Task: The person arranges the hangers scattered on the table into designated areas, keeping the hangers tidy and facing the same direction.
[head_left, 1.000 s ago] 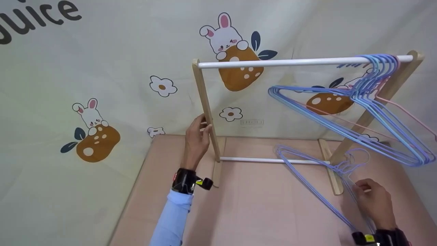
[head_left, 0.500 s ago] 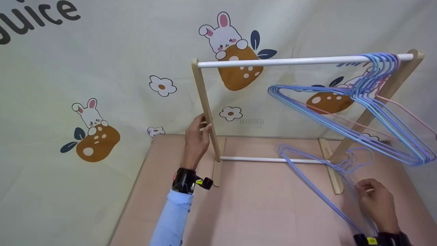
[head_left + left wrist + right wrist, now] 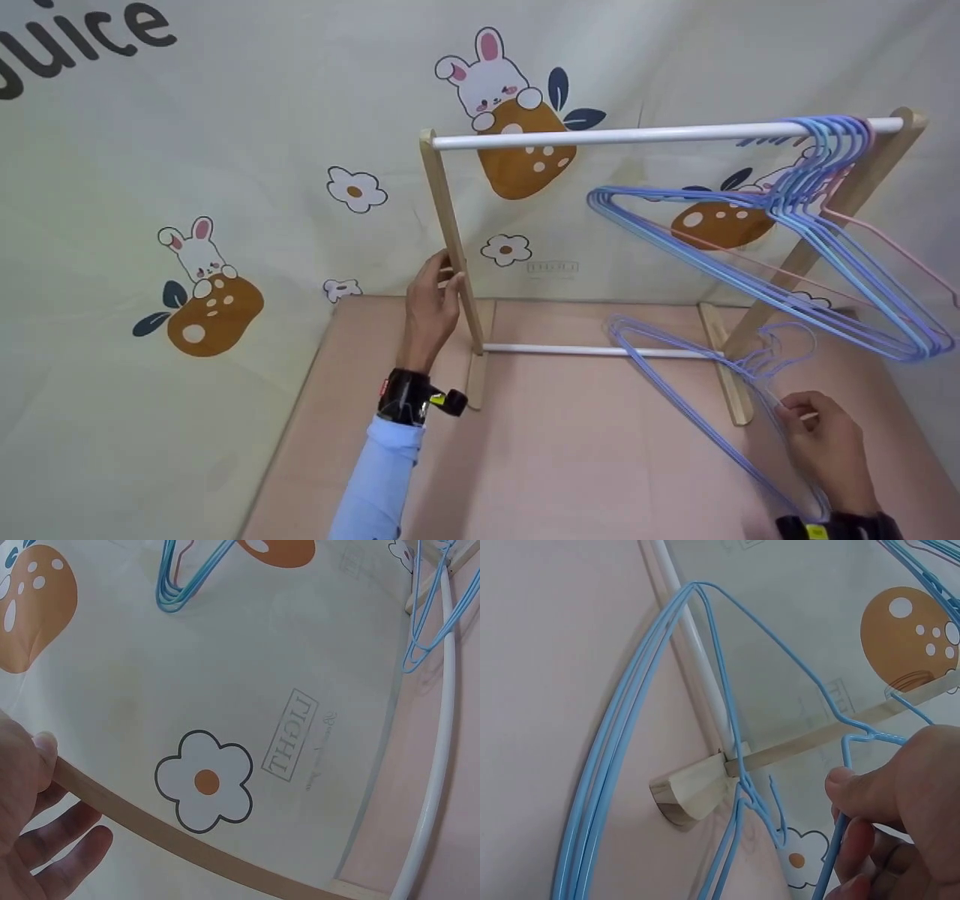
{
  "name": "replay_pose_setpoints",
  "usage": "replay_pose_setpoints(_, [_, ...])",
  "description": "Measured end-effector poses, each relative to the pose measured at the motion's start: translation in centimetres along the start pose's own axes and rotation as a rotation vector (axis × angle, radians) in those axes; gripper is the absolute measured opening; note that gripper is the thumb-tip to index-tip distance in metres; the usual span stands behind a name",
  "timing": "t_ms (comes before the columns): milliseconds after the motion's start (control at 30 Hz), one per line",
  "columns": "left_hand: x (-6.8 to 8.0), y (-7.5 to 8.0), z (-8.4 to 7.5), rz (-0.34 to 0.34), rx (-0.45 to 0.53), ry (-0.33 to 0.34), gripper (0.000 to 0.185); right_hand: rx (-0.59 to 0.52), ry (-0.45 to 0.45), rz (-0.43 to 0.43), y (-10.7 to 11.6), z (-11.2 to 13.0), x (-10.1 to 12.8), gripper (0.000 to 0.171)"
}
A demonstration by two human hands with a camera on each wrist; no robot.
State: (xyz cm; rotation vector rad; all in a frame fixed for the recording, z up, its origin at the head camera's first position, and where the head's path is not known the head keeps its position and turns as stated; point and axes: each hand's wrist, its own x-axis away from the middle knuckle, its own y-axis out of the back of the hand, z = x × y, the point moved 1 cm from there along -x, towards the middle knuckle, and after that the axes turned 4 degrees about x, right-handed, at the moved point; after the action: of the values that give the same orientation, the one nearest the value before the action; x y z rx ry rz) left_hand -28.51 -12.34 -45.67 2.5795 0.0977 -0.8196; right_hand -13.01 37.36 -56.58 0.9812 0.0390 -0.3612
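While the left hand [image 3: 431,300] curls fingers and thumb around the rack's left wooden post [image 3: 452,240] near the desk's back-left corner, more hangers [image 3: 817,217] hang from the white rail [image 3: 622,136] at its right end; right hand [image 3: 825,442] pinches one blue hanger [image 3: 697,420] from the pile lying by the desk's right edge.

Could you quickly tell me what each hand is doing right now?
Left hand: grips the rack's wooden upright post.
Right hand: pinches a blue wire hanger.

Hanging hangers [image 3: 817,217] (slightly) swung.
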Motion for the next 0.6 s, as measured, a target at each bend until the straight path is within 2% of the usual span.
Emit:
replay_pose_setpoints(233, [0.0, 0.1, 0.0, -0.002, -0.019, -0.024, 0.037, -0.033, 0.079, -0.034, 0.2, 0.6, 0.1, 0.007])
replay_pose_setpoints(600, [0.0, 0.0, 0.0, 0.007, 0.007, -0.002, 0.037, -0.078, 0.151, -0.089, 0.6, 1.7, 0.3, 0.011])
